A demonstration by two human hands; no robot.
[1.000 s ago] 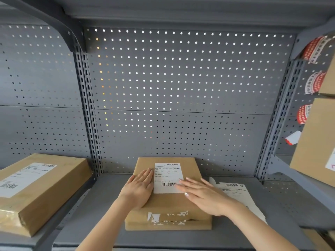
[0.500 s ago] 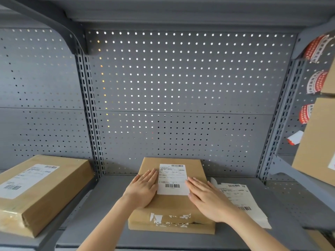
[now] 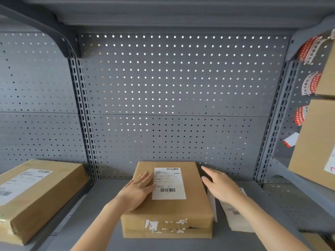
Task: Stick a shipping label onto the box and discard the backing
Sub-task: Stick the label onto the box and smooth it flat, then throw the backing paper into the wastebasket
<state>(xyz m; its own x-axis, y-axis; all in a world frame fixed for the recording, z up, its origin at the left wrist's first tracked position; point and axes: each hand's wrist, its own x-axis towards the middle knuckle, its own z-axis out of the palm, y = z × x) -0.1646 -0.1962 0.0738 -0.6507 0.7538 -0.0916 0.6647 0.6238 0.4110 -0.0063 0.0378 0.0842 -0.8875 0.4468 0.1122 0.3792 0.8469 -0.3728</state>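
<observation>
A: Box (image 3: 168,200) (brown cardboard, torn tape on its near edge) is seen lying flat on a grey metal shelf (image 3: 101,220), against a perforated back panel (image 3: 174,91). A white shipping label (image 3: 169,183) with barcodes is stuck flat on its top.

B: And the hands?

A: The left hand (image 3: 136,192) is laid flat and open on the box top, fingers just beside the label's left edge. The right hand (image 3: 220,185) is held open, fingers spread, over the box's right edge; nothing is gripped, and whether the box is touched cannot be told.

B: The backing?

A: White sheets (image 3: 233,214) are seen on the shelf just right of the box, partly hidden by the right forearm. A second labelled box (image 3: 34,196) is shown on the left shelf, with more boxes (image 3: 315,142) at the right.
</observation>
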